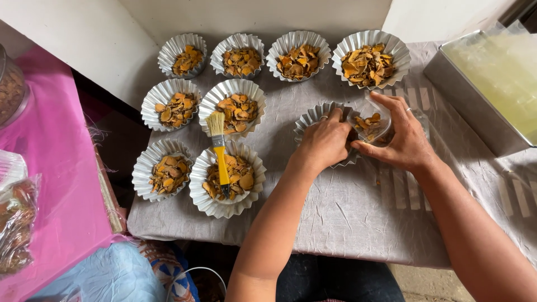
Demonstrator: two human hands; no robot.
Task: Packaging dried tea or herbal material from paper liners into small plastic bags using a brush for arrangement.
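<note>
A small table (pixel 347 218) wears a creased grey cloth (pixel 358 201) with faint pale stripes. Behind it stands a plain white wall (pixel 89 39), with a dark gap below. To the left lies a bright pink surface (pixel 56 168) (soft daylight, no hard shadows). Bare floor (pixel 425 282) shows under the table's near edge.

1. Fluted moulds (pixel 170 94): silver, pleated rims.
2. Flakes (pixel 367 63) in moulds: orange-yellow with brown.
3. Brush (pixel 220 151): yellow handle, pale straw bristles.
4. Tablecloth (pixel 347 212): grey, faint lighter stripes.
5. Side cloth (pixel 53 168): bright pink.
6. Rectangular pan (pixel 475 100): steel grey, pale yellow-green contents.
</note>
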